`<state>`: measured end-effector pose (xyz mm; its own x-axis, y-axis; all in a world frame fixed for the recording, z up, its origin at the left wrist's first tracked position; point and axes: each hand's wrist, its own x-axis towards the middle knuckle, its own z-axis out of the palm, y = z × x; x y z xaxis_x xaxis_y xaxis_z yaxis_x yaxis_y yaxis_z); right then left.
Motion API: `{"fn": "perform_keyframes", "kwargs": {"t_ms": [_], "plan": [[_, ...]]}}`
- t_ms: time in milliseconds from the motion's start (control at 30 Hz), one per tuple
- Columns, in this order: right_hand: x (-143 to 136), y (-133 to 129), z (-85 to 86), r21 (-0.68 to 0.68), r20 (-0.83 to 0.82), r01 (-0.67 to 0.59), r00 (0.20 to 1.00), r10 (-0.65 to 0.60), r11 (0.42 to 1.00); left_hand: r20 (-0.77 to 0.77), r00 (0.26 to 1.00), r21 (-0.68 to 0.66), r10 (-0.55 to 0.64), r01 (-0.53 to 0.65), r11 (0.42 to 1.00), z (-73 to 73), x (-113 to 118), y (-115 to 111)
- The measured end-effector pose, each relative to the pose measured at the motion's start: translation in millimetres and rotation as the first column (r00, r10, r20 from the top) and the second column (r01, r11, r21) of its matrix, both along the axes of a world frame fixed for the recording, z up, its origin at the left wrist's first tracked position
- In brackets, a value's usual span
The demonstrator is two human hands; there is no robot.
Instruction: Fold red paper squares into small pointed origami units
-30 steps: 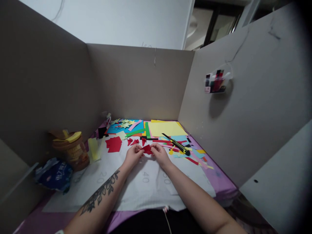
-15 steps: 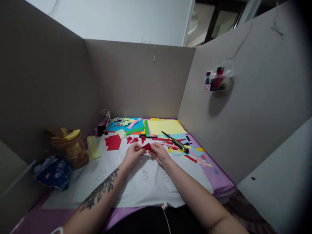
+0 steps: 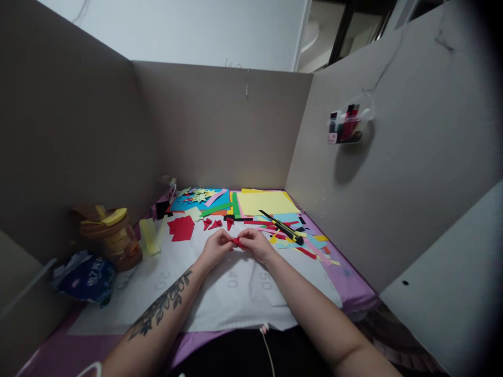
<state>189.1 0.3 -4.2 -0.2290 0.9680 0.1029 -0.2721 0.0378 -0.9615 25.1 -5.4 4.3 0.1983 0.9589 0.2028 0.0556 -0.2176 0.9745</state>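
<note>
"What has just changed over there?"

"The red paper (image 3: 237, 241) between the person's hands. Half a second ago it stood up as a dark triangle above the fingertips; now only a low sliver shows. I'd judge it is being folded or pressed smaller, though the fingers hide the crease."

"How are the hands set?"

"Two bare hands, meeting mid-bench. The left hand (image 3: 215, 246) pinches the paper's near-nine-o'clock end, thumb against finger. The right hand (image 3: 257, 246) pinches the three o'clock end the same way. The fingertips are close together."

"Take that paper as the clock's centre. What lies around it, and how many?"

"One paper in the fingers. At eleven, three small red pieces (image 3: 216, 224), apart from one another. At ten, a flat red stack (image 3: 181, 228); I can't tell how many sheets. Towards two, one black-and-yellow knife (image 3: 285, 229) lying over coloured strips (image 3: 307, 253), too tangled to count. At one, a large pale yellow sheet (image 3: 271, 202). Far off at eleven, a heap of yellow stars (image 3: 200, 195), overlapping, so no sure count. Around nine, one brown tub (image 3: 112, 235); at eight, one blue bag (image 3: 84, 277)."
</note>
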Motion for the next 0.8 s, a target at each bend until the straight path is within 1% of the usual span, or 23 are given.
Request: {"fn": "perform_keyframes", "kwargs": {"t_ms": [67, 167, 300, 400, 633, 733, 800], "plan": [[0.7, -0.5, 1.2, 0.084, 0.076, 0.021, 0.997, -0.027, 0.996, 0.000, 0.999, -0.001, -0.043, 0.043, 0.999, 0.1, -2.2, 0.7], [3.9, 1.0, 0.1, 0.149, 0.134, 0.060, 0.988, -0.080, 0.987, 0.027, 0.993, -0.028, -0.113, 0.113, 0.993, 0.4, -5.4, 2.3], [7.1, 2.9, -2.5, 0.208, 0.192, 0.063, 0.976, -0.104, 0.976, 0.012, 0.996, -0.068, -0.090, 0.091, 0.994, 2.0, -7.4, 2.1], [7.1, 2.4, -3.0, 0.246, 0.223, 0.046, 0.969, -0.103, 0.968, -0.031, 0.995, -0.038, -0.092, 0.091, 0.995, 3.0, -7.8, 1.0], [7.9, 1.5, -2.8, 0.284, 0.283, -0.009, 0.956, -0.075, 0.959, -0.050, 0.993, -0.020, -0.107, 0.106, 0.994, 1.7, -8.7, 2.4], [9.1, 0.5, -1.1, 0.323, 0.329, 0.000, 0.938, -0.112, 0.946, -0.062, 0.990, -0.024, -0.124, 0.122, 0.992, 0.9, -9.1, 3.0], [9.6, -0.7, 0.7, 0.372, 0.366, 0.008, 0.918, -0.155, 0.928, -0.080, 0.988, -0.033, -0.133, 0.131, 0.991, 1.0, -9.2, 2.9]]}}
